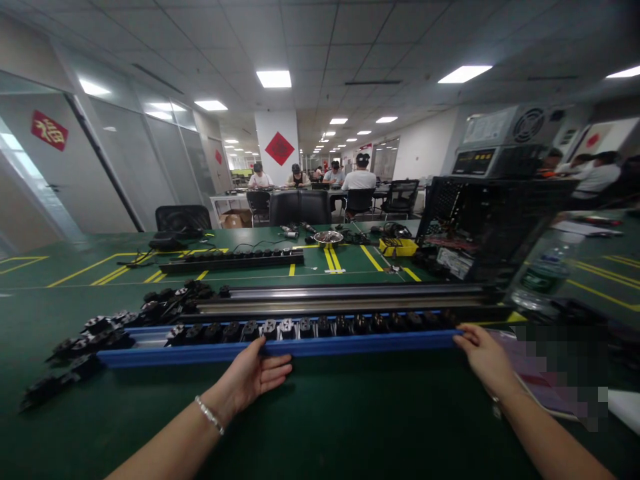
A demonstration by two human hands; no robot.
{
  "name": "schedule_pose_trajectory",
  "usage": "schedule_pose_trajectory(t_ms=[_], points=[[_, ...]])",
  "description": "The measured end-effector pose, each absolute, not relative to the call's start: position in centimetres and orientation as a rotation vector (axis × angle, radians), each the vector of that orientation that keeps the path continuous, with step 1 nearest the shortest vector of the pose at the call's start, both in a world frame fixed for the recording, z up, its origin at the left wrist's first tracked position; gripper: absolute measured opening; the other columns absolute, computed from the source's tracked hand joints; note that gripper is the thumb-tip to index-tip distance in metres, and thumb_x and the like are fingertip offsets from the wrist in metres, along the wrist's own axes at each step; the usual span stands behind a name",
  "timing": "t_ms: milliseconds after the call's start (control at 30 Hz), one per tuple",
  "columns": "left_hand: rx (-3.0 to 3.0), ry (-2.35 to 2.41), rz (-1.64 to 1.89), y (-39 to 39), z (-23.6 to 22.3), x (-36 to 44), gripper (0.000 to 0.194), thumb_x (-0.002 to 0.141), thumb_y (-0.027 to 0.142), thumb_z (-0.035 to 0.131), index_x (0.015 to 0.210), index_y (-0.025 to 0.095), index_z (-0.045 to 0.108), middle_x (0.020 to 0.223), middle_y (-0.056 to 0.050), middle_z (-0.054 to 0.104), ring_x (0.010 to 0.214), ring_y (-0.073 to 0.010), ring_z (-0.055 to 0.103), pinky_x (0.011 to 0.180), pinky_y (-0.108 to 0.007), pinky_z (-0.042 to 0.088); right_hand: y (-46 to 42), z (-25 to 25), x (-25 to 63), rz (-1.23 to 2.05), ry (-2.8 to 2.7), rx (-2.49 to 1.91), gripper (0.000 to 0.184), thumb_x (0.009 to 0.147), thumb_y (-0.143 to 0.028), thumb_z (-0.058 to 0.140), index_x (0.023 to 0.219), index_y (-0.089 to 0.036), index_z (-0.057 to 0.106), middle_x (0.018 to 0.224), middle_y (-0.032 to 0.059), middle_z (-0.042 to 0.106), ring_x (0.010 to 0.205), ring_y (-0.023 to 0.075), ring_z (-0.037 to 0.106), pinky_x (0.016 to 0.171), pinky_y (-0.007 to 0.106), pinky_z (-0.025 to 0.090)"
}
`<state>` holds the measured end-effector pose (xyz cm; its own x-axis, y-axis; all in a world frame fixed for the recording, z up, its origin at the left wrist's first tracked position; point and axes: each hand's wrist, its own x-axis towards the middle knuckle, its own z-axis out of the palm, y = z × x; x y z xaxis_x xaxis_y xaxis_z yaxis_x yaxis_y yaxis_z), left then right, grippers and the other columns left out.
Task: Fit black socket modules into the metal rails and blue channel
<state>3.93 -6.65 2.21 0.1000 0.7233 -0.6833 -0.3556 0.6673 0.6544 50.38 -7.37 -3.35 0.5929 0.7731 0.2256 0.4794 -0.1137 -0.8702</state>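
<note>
A long blue metal channel [360,344] lies across the green table in front of me. Black socket modules [287,329] stand in a row inside it, and its left end shows bare silver metal. My left hand [255,373] is at the middle of the front wall, thumb against the blue edge, fingers stretched out below it. At the right end, my right hand [483,353] pinches the channel's corner between thumb and fingers. Loose black socket modules [95,333] are heaped around the left end. Behind the channel run dark rails with silver insides [340,305].
Farther back lies a black strip with sockets [235,260], near a metal bowl [329,237] and a yellow tray [398,247]. An open computer case [490,227] and a plastic bottle [543,273] stand right. Several people sit at far tables.
</note>
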Motion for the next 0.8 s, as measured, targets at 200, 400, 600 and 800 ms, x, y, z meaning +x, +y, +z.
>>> schedule_pose_trajectory(t_ms=[200,400,600,800], points=[[0.394,1.204,0.878,-4.8,1.7,5.2,0.05,0.084,0.04,0.049,0.124,0.012,0.037,0.095,-0.02,0.068,0.071,-0.024,0.069,0.061,-0.034,0.056,-6.9,-2.9,50.7,0.289,-0.966,-1.834,0.029,0.059,-0.036,0.055,0.084,-0.021,0.058,0.066,0.0011,0.06,0.065,0.0195,0.057,0.061,0.032,0.041],[0.433,1.221,0.835,-2.9,1.7,6.9,0.043,0.086,0.043,0.043,0.113,0.009,0.048,0.088,-0.017,0.07,0.064,-0.0209,0.068,0.055,-0.029,0.055,-6.5,-2.6,51.4,0.25,-0.926,-1.842,0.027,0.058,-0.035,0.055,0.081,-0.021,0.059,0.061,0.0006,0.058,0.056,0.0176,0.054,0.054,0.03,0.039],[0.5,1.249,0.751,-2.2,1.9,7.7,0.047,0.087,0.046,0.038,0.097,0.005,0.057,0.075,-0.016,0.07,0.058,-0.0189,0.067,0.051,-0.026,0.053,-6.6,-2.2,52.2,0.19,-0.922,-1.942,0.028,0.057,-0.032,0.055,0.082,-0.02,0.061,0.067,0.0039,0.063,0.063,0.0204,0.057,0.059,0.032,0.041],[0.494,1.295,0.773,-2.4,1.6,7.3,0.041,0.082,0.048,0.047,0.096,0.01,0.052,0.081,-0.014,0.071,0.053,-0.0171,0.065,0.046,-0.025,0.051,-3.9,-0.5,56.3,-0.154,-0.857,-2.209,0.041,0.066,-0.028,0.047,0.102,-0.016,0.064,0.094,0.0125,0.066,0.083,0.0256,0.061,0.069,0.034,0.045]])
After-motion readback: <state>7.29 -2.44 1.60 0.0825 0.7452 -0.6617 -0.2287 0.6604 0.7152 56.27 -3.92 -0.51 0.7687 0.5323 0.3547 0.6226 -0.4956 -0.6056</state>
